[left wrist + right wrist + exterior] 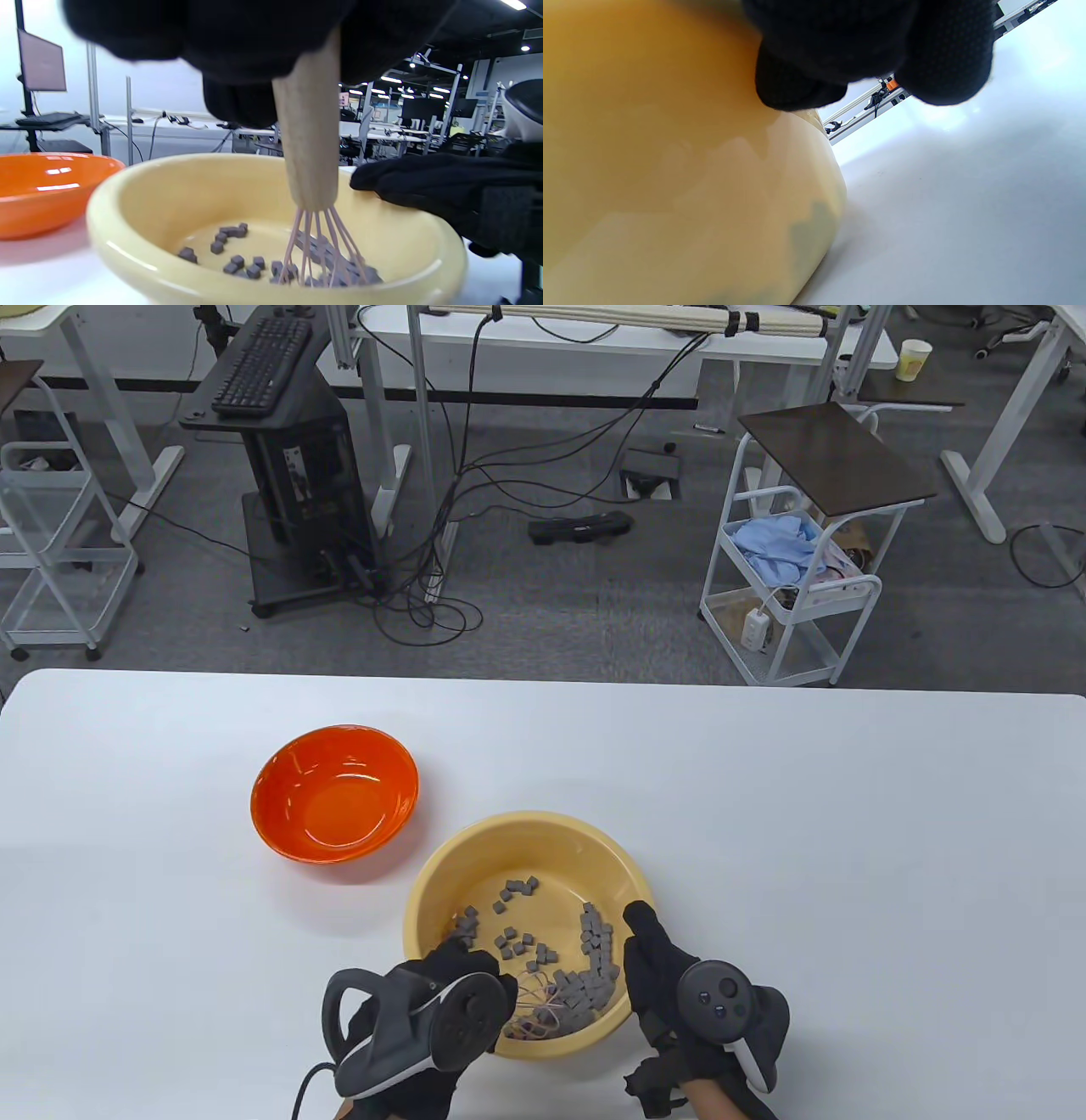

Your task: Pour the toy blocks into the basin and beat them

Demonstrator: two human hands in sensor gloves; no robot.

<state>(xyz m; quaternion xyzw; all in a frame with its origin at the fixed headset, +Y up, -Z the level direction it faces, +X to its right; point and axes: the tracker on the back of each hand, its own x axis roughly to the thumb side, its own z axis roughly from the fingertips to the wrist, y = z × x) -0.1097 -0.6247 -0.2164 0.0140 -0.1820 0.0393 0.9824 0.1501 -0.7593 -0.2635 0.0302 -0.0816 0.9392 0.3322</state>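
Note:
A yellow basin (543, 831) stands near the table's front edge with several small grey toy blocks (594, 937) scattered on its floor. My left hand (450, 976) grips the wooden handle of a whisk (312, 140). The whisk's pink wires (322, 250) stand among the blocks (237, 264) at the basin's near side (140, 254). My right hand (657, 963) holds the basin's right rim, thumb on top (407, 186) and fingers (941, 55) against the outer wall (670, 169).
An empty orange bowl (335, 793) sits to the basin's left, close to it (42, 190). The white table (848, 857) stretches far to the right and back. Beyond its far edge are carts, desks and cables on the floor.

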